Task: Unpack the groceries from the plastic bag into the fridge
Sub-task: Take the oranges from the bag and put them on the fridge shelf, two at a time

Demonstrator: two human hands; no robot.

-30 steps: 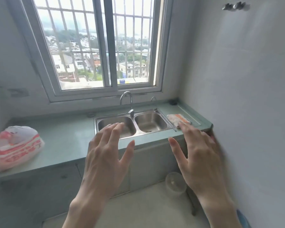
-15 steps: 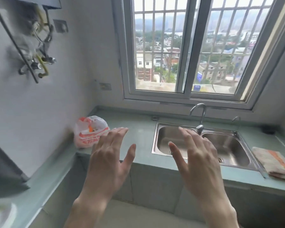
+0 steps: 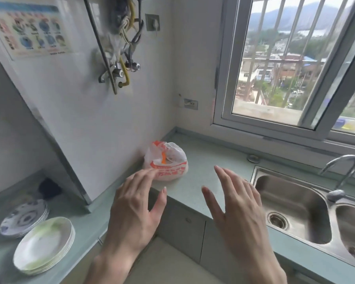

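1. Plastic bag point(image 3: 166, 160), white with orange print, one only, sat knotted and unopened near the back corner of the green worktop point(image 3: 205, 177), close to the white wall panel.
2. Left hand point(image 3: 135, 210) hovered short of it, fingers straight and spread, holding nothing; fingertips overlapped the bag's lower edge in view, contact impossible to tell.
3. Right hand point(image 3: 236, 208) raised beside it over the worktop's front edge, fingers likewise extended, empty.
4. Step in hand, by judgement: the reach for the bag, nothing unpacked yet.
5. Next move would call for closing both hands on the bag, or loosening its knot, then locating the fridge, not seen here.
6. Counted otherwise: one double-bowl sink point(image 3: 299, 208) toward the right end, one tap point(image 3: 342, 171), two stacks of plates point(image 3: 45, 244) on the left stretch of worktop.
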